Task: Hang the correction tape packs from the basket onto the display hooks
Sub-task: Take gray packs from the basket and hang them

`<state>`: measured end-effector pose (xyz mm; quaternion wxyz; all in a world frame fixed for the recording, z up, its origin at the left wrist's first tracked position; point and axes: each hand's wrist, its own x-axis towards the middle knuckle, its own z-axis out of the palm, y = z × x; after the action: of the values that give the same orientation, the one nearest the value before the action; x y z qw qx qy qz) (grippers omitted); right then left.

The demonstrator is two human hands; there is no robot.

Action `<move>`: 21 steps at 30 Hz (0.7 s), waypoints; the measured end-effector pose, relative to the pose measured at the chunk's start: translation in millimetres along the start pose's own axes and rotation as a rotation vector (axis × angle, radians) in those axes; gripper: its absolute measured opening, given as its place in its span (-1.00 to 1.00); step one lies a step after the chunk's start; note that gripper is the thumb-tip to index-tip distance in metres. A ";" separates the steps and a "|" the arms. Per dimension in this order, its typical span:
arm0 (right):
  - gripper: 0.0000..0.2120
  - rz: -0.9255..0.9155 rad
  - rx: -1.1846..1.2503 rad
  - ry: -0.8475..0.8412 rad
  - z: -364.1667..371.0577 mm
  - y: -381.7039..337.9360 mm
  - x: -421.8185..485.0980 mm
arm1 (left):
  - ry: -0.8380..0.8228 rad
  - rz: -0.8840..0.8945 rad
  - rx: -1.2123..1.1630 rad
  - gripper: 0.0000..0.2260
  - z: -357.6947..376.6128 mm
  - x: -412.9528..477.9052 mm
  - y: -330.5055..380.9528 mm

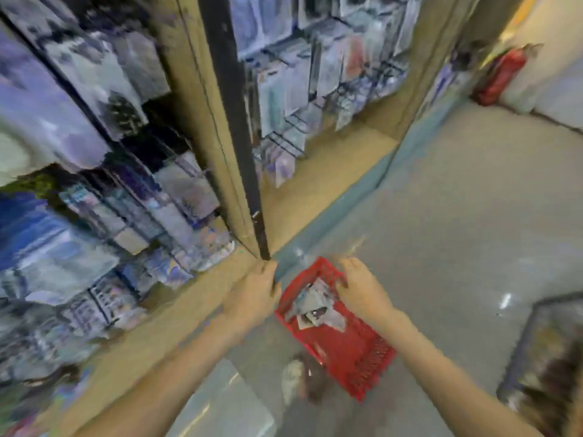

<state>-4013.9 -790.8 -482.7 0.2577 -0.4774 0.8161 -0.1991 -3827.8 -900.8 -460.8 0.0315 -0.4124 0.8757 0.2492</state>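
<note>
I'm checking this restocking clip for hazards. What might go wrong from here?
1. The basket sits on the aisle floor beside the shelf corner, so someone might trip on it.
2. The packs lie in a loose heap; if the left hand and right hand tip the basket, some may slide out.

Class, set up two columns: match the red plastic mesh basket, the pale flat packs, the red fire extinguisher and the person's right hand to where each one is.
Column one: 1 red plastic mesh basket; 2 pale flat packs; 3 red fire extinguisher; 4 right hand.
Column two: a inside the basket; b at the far wall; c on the grey floor by the display shelving; d on the basket's rim.
Pairs: 1-c, 2-a, 3-b, 4-d.
</note>
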 end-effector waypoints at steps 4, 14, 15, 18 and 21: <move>-0.52 0.251 0.059 0.022 55.2 116.5 10.6 | -0.257 -0.017 -0.040 -0.58 111.8 70.1 3.4; -0.26 0.489 0.114 -0.015 308.8 366.5 51.4 | -0.395 -0.223 0.071 -0.43 446.0 208.9 -74.0; -0.23 0.461 0.100 -0.021 329.6 383.3 64.5 | -0.372 -0.251 0.070 -0.41 478.0 221.3 -86.3; -0.23 0.365 0.066 -0.037 383.4 423.4 113.6 | -0.308 -0.227 0.127 -0.33 554.0 254.7 -113.3; -0.21 0.202 0.011 -0.038 422.8 447.4 176.4 | -0.278 -0.157 0.278 -0.32 603.3 284.0 -127.7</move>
<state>-4130.9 -771.7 -1111.9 0.2947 -0.3949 0.8540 -0.1673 -4011.1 -890.9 -1114.5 0.2279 -0.4326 0.8542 0.1770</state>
